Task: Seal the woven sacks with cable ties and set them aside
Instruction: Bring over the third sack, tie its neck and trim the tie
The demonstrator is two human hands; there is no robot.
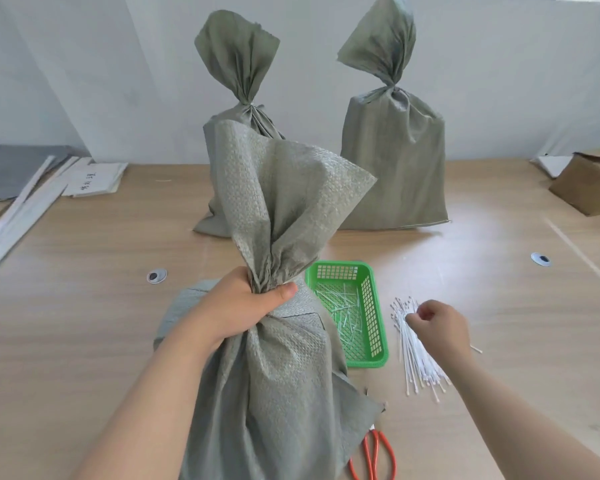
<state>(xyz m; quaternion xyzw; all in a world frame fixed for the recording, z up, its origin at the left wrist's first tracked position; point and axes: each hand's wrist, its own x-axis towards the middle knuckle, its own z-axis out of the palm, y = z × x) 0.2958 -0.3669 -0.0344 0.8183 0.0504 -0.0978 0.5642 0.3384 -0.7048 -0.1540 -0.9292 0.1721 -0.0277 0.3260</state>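
A grey-green woven sack (278, 375) stands upright in front of me, its mouth bunched into a neck. My left hand (243, 306) is shut around that neck. To the right, a loose bundle of white cable ties (413, 355) lies on the table. My right hand (437, 323) rests on the bundle with fingertips pinched at the ties; whether one is gripped is hidden. Two tied sacks stand at the back, the left sack (236, 81) partly behind the one I hold and the right sack (395, 161) beside it.
A green plastic basket (374, 327) with cut tie ends sits between the sack and the ties. Red-handled scissors (374, 452) lie at the near edge. A cardboard box (589, 185) is far right; papers and white strips (32, 202) lie far left.
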